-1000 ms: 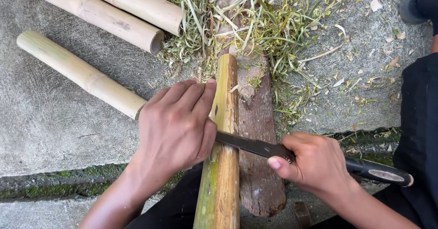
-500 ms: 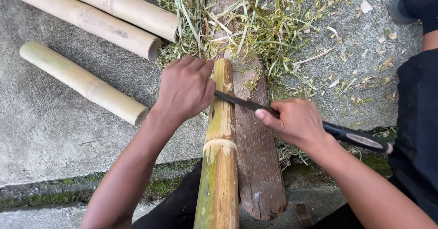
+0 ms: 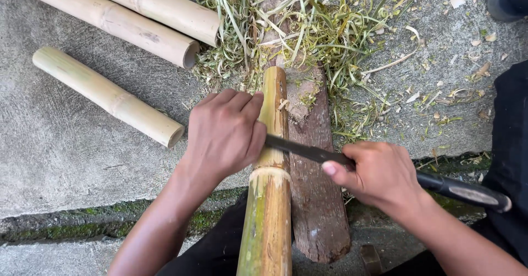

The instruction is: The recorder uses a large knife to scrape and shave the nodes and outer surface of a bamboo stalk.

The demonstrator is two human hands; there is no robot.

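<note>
Our left hand (image 3: 225, 135) grips the bamboo pole (image 3: 269, 199), which runs lengthwise away from us, while our right hand (image 3: 379, 174), fingers closed on its handle, lays the knife (image 3: 308, 152) crosswise against the pole.

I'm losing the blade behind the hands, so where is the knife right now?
In the head view the knife lies right of centre, its blade crossing the upright bamboo pole just above the node, under the left hand; the right hand holds its handle over the wooden plank.
</note>
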